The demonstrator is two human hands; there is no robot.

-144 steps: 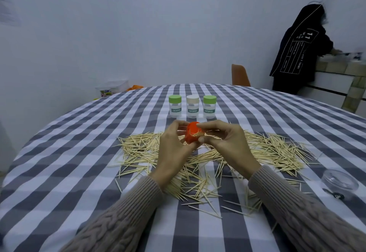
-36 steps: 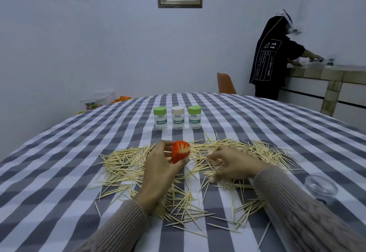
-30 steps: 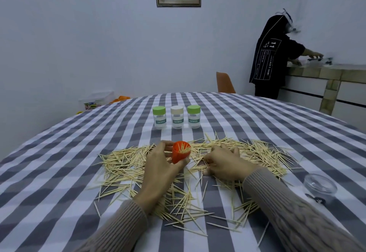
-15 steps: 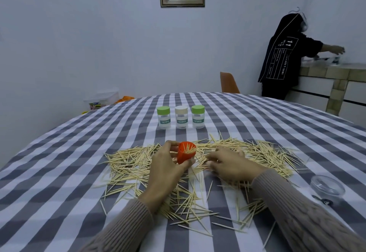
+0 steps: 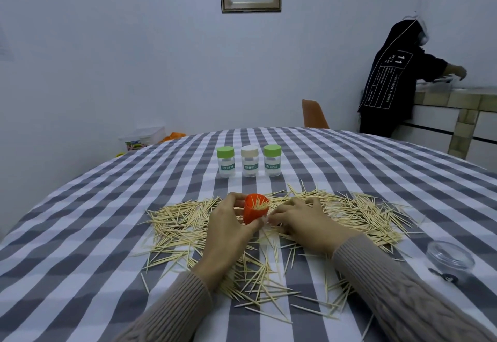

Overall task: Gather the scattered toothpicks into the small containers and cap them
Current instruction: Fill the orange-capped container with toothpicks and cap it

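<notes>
Left hand [image 5: 228, 230] is holding the orange container [image 5: 254, 211] just above the toothpick heap. Thumb is lying along the container's near side, the fingers curling round its far side, so the container is sitting between thumb and fingers and tilting with its open mouth toward the right. A few toothpick tips are showing inside the mouth.

Right hand [image 5: 301, 220] is resting palm down on the scattered toothpicks [image 5: 357, 215], just beside the container. Its fingers are bending loosely, the tips drawing together near the container's lower edge. Cannot tell whether a toothpick is pinched between them; the tips are too small and blurred to read. Toothpicks are lying directly under and around this hand.

The heap is spreading in a wide band across the checked tablecloth [image 5: 80, 234], from left of the left hand to well right of the right hand, with looser strays lying nearer the sleeves.

Behind the heap, three small capped jars are standing upright in a row: left green-capped jar [image 5: 226, 161], cream-capped jar [image 5: 249, 161], right green-capped jar [image 5: 272, 160]. They are standing close together but apart from the toothpicks.

A clear lid [image 5: 450, 257] is sitting on the cloth at far right, well apart from both hands.

A person in a dark hooded top [image 5: 387, 80] is standing at a counter in the background. An orange chair back [image 5: 313, 114] is showing beyond the table.
</notes>
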